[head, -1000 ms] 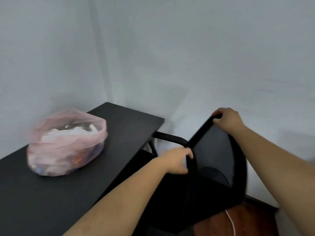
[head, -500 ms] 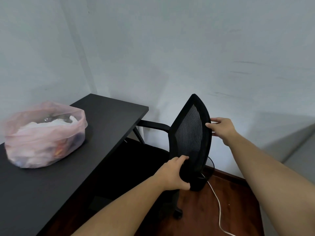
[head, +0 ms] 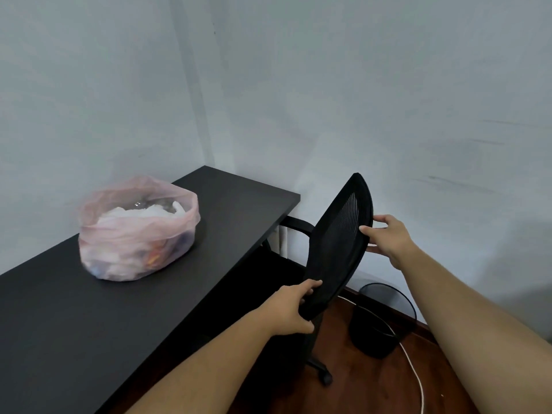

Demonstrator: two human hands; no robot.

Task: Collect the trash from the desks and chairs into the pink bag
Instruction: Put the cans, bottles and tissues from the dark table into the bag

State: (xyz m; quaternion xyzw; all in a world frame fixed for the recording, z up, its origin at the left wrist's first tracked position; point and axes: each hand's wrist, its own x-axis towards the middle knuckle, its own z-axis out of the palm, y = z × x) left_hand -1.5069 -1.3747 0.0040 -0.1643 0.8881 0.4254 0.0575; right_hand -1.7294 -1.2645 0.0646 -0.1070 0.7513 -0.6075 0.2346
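The pink bag [head: 134, 234] stands open on the black desk [head: 89, 318], filled with white paper and other trash. To its right is a black mesh office chair [head: 340, 243], pushed partly under the desk. My left hand [head: 291, 309] grips the lower left edge of the chair's backrest. My right hand [head: 386, 237] holds the backrest's right edge, thumb in front and fingers behind. The chair's seat is hidden in shadow below the desk.
A black mesh wastebasket [head: 382, 321] stands on the wooden floor by the wall, right of the chair. A white cable [head: 413, 369] runs across the floor past it. Grey walls meet in a corner behind the desk.
Both hands have turned the chair's backrest and pushed it toward the desk. The view has shifted right and back, bringing the wastebasket into sight.
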